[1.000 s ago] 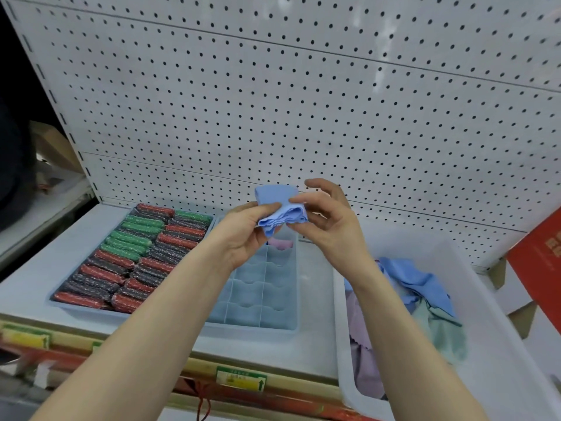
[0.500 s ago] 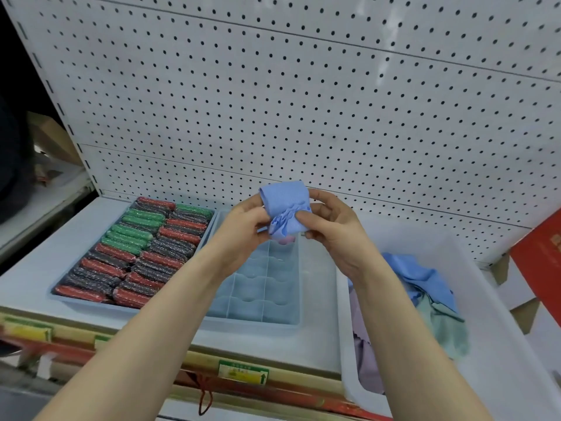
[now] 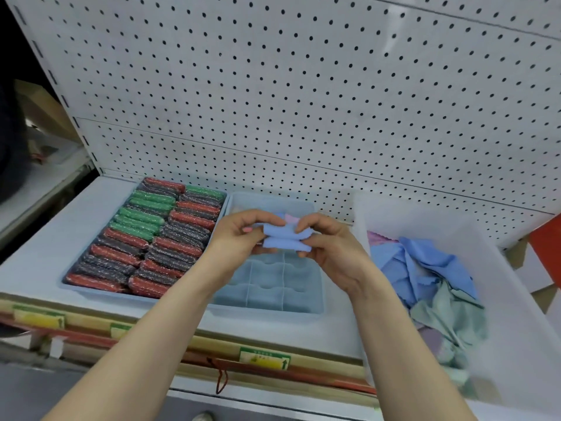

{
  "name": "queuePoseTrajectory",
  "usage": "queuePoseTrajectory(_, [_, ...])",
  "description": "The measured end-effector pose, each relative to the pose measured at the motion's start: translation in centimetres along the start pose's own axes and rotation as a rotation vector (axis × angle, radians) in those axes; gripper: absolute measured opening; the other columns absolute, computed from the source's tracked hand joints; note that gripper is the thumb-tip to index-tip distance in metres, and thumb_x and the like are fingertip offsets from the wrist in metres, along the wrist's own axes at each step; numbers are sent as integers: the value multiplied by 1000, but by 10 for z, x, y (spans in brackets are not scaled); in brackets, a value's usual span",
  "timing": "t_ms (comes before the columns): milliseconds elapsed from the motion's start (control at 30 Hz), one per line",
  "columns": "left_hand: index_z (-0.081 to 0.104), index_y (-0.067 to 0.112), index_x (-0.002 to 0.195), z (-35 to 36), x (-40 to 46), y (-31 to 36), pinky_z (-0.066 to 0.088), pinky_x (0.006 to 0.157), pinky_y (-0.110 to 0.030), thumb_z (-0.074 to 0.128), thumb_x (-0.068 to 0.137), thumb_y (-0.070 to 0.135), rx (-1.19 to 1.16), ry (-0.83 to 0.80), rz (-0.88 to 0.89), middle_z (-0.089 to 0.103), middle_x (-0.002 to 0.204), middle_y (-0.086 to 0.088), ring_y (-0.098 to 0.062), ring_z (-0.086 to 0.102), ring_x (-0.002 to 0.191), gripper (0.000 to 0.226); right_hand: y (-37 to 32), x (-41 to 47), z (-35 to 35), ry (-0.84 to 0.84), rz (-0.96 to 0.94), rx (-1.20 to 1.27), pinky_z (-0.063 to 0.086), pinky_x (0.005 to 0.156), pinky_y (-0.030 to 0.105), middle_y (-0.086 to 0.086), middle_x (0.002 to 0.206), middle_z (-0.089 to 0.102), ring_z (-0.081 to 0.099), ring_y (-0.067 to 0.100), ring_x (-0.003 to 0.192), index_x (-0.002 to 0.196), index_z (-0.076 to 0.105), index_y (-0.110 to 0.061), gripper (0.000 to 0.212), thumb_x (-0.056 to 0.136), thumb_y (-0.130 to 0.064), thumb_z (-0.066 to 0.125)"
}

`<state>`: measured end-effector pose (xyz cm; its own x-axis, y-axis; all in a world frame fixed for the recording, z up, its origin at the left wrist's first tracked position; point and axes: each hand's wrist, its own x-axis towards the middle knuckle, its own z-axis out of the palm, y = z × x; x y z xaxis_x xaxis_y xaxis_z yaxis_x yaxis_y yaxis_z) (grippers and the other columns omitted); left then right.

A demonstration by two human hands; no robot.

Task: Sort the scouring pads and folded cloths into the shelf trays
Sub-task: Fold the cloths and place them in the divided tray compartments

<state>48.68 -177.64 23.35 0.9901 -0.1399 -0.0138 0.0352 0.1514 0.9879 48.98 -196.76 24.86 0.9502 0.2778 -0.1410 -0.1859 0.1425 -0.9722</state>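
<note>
our left hand (image 3: 239, 235) and right hand (image 3: 331, 241) pinch a folded blue cloth (image 3: 283, 238); pads (image 3: 145, 238) look sorted, the divided tray (image 3: 317, 305) looks mostly empty, and loose cloths (image 3: 431, 284) wait in the bin (image 3: 516, 329).

White pegboard (image 3: 303, 101) behind; yellow price labels (image 3: 264, 358) along the shelf edge

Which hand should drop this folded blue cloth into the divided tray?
Left, probably. Both hands pinch the blue cloth over the divided tray; the left hand sits above it, while the right hand is nearer the bin.
</note>
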Motion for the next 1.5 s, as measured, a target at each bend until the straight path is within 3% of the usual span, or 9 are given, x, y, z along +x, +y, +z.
queuePoseTrajectory(167, [73, 11, 95, -22, 3, -17, 59, 76, -28, 64, 91, 6, -26, -14, -96, 70, 103, -4, -15, 70, 88, 11, 20, 8, 24, 115, -41, -179, 53, 64, 25, 9, 85, 67, 63, 19, 74, 67, 69, -18, 45, 82, 19, 49])
queuePoseTrajectory(367, [75, 23, 92, -55, 5, -43, 58, 86, -40, 70, 86, 0, 134, -24, -73, 71, 111, -4, -25, 69, 101, 24, 44, 17, 26, 114, 146, -205, 59, 80, 32, 1, 95, 71, 69, 14, 87, 108, 72, -18, 17, 94, -18, 62])
queuePoseTrajectory(500, [72, 22, 96, -64, 11, -53, 58, 87, -43, 70, 85, 1, 204, -51, -95, 72, 102, 3, -21, 70, 97, 24, 56, 27, 26, 105, 257, -317, 56, 71, 23, 10, 90, 73, 68, 13, 80, 103, 73, -6, 16, 88, -11, 72])
queuePoseTrajectory(600, [68, 18, 109, -63, 26, -53, 55, 93, -39, 71, 85, 3, 368, -74, -31, 69, 111, 5, -9, 67, 102, 27, 54, 41, 20, 229, 204, -405, 57, 72, 25, 9, 87, 74, 68, 17, 78, 96, 74, -11, 11, 85, -9, 73])
queuePoseTrajectory(767, [67, 21, 118, -72, 67, -51, 42, 92, -28, 71, 86, 15, 998, -46, 344, 64, 114, 3, -16, 57, 103, 33, 58, 79, 3, 478, 77, -1067, 43, 66, 27, -1, 86, 70, 63, 19, 78, 99, 68, -24, 18, 83, -16, 68])
queuePoseTrajectory(967, [65, 19, 122, -74, 103, -72, 34, 100, -29, 56, 94, 26, 1344, -238, 341, 63, 123, 1, -25, 47, 119, 30, 79, 113, 4, 341, 39, -1187, 35, 66, 24, 5, 87, 65, 55, 20, 80, 98, 70, -15, 20, 82, -5, 64])
queuePoseTrajectory(1100, [72, 18, 111, -75, 106, -82, 34, 100, -28, 59, 91, 23, 1356, -235, 411, 69, 118, 1, -23, 49, 116, 24, 81, 119, 1, 233, 108, -1071, 42, 65, 24, 4, 82, 60, 54, 19, 77, 97, 72, -12, 21, 83, -1, 62])
queuePoseTrajectory(1333, [76, 16, 91, -76, 108, -86, 43, 91, -32, 68, 83, 16, 1325, -202, 421, 74, 94, 0, -25, 55, 101, 12, 85, 130, 14, 240, 118, -1434, 40, 65, 30, 8, 93, 62, 54, 25, 96, 101, 71, -22, 19, 85, -18, 61])
queuePoseTrajectory(1500, [74, 21, 102, -76, 110, -89, 38, 98, -30, 59, 90, 25, 1387, -202, 403, 71, 104, 7, -20, 50, 109, 19, 86, 128, 13, 193, 179, -1426, 45, 63, 31, 9, 97, 65, 59, 29, 95, 111, 65, -22, 23, 90, -21, 56])
